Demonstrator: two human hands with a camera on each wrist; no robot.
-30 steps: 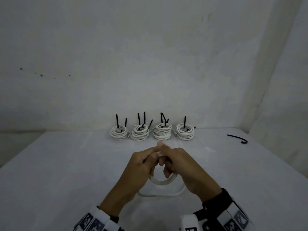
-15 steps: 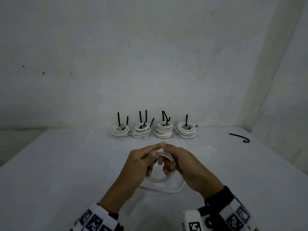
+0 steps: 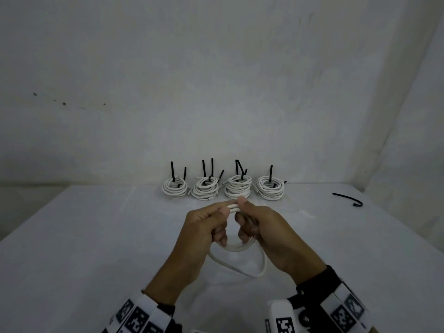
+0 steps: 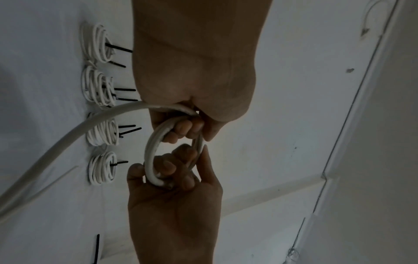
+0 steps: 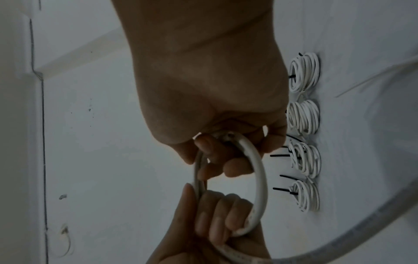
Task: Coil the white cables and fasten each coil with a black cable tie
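Four tied coils (image 3: 223,188) in a row at table (image 3: 72,248) back edge, by the white wall (image 3: 216,80). One loose black tie (image 3: 347,199) far right. Left hand (image 3: 204,227) and right hand (image 3: 262,227) both grip one white cable (image 3: 237,248) loop above table. Wrist views show fingers curled through loop; head view shows slack trailing.

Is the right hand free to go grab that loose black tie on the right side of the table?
Probably not yet: the right hand and left hand both hold the unfinished coil. Nothing lies between it and the tie.
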